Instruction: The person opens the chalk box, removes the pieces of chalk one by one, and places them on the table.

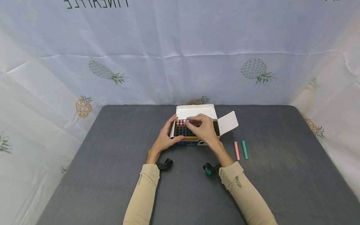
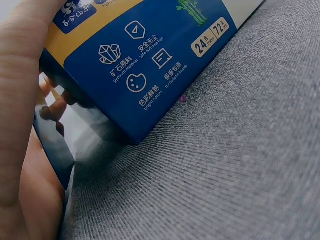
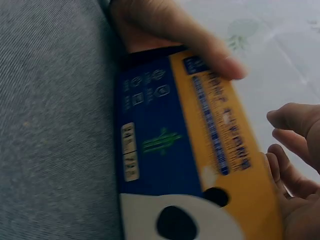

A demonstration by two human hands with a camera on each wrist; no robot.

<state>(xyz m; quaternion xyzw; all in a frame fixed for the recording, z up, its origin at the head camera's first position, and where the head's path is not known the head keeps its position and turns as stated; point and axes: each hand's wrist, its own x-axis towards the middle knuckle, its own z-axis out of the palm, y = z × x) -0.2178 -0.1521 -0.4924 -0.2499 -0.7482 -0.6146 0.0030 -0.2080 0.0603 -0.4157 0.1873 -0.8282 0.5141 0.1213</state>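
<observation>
An open chalk box (image 1: 187,143), blue and yellow with a white lid, stands on the table with a black holed insert inside. Several coloured chalk sticks (image 1: 181,124) fill holes at its back left. My left hand (image 1: 166,137) grips the box's left end, thumb over the front edge and fingers along the side. Over the insert, my right hand (image 1: 203,126) pinches at a blue chalk stick (image 1: 187,120), thumb and forefinger around its top end. The right wrist view shows these fingertips (image 3: 280,117) behind the box, their lower reach hidden by its front wall.
A pink chalk stick (image 1: 237,150) and a green chalk stick (image 1: 245,150) lie side by side on the grey table (image 1: 112,175), right of the box. The box's side flap (image 1: 228,122) sticks out to the right. A pineapple-print curtain (image 1: 180,78) hangs behind the table.
</observation>
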